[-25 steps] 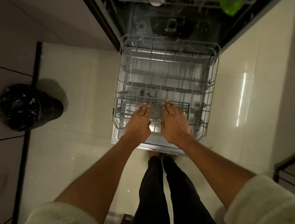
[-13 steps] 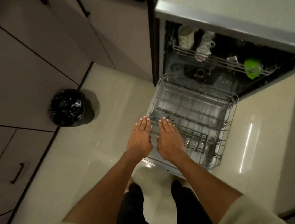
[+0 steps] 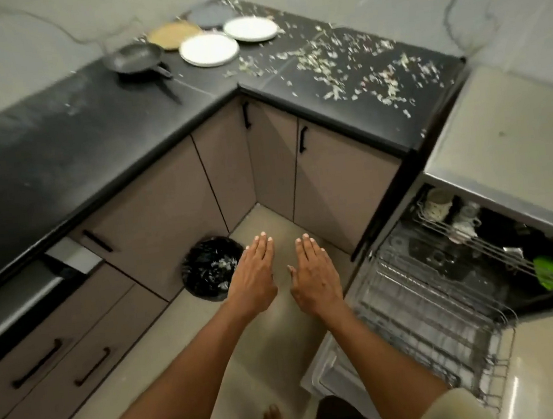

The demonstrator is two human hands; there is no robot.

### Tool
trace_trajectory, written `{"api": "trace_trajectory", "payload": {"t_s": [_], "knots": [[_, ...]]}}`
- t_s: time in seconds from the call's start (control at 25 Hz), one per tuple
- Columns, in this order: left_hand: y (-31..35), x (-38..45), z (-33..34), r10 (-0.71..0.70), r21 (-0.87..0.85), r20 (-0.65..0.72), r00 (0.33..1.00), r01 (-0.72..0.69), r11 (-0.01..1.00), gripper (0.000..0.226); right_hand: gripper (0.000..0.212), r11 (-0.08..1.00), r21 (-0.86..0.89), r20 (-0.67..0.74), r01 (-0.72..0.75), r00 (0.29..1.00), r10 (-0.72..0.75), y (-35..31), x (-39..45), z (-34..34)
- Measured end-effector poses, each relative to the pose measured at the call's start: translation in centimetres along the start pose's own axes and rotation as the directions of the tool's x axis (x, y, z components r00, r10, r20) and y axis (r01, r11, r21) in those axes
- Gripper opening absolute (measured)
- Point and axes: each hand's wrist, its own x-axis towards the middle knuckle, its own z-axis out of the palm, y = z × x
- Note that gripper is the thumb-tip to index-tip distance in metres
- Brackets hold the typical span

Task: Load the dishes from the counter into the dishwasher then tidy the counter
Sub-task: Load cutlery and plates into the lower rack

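Here, left hand (image 3: pixel 252 281) and right hand (image 3: pixel 315 279) hover flat, fingers straight, empty — round glossy bin (image 3: pixel 211 268) just left of the fingertips, wire rack (image 3: pixel 428 312) to their right.

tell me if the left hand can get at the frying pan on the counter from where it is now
Probably not yet. The left hand hangs open above the floor by the bin, and the frying pan sits far back near the counter corner. Nothing blocks the way; a step forward looks needed.

Four plates (image 3: pixel 209 49), one pan (image 3: pixel 133 57), one bin (image 3: pixel 211 268), two racks (image 3: pixel 428 316)
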Motion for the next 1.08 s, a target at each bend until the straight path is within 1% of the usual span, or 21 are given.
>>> {"api": "trace_trajectory", "payload": {"t_s": [0.2,0.36,0.68,0.76,0.84,0.92,1.08], "knots": [[-4.3,4.9,-7.3,0.003,-0.033,-0.109,0.994,-0.006,0.999,0.078,0.065,0.997,0.001,-0.125,0.071,0.99,-0.071,-5.5,7.3,-4.9],[-6.7,10.7,-10.6,0.021,-0.048,-0.161,0.987,-0.029,0.998,0.078,0.064,0.993,-0.013,-0.19,0.116,0.975,-0.117,-7.8,13.8,-7.7],[-12.4,24.2,-14.2,0.003,-0.002,-0.171,0.985,-0.003,1.0,0.074,0.067,0.988,-0.032,-0.174,0.151,0.973,-0.154,-9.9,29.7,-9.8],[-13.9,28.8,-15.2,-0.015,0.003,-0.165,0.986,0.016,1.0,0.074,0.066,0.985,-0.03,-0.161,0.171,0.972,-0.173,-10.3,34.5,-10.6],[-15.0,32.8,-16.4,-0.04,0.002,-0.196,0.98,0.041,0.999,0.075,0.066,0.979,-0.058,-0.157,0.196,0.967,-0.203,-10.7,38.8,-11.8],[-16.1,36.0,-17.3,-0.043,0.007,-0.197,0.979,0.046,0.999,0.075,0.066,0.976,-0.061,-0.134,0.211,0.967,-0.217,-11.0,42.7,-12.6],[-19.3,41.8,-18.4,-0.087,0.009,-0.199,0.976,0.091,0.996,0.075,0.066,0.974,-0.058,-0.135,0.217,0.965,-0.223,-11.6,49.8,-13.1]]}}
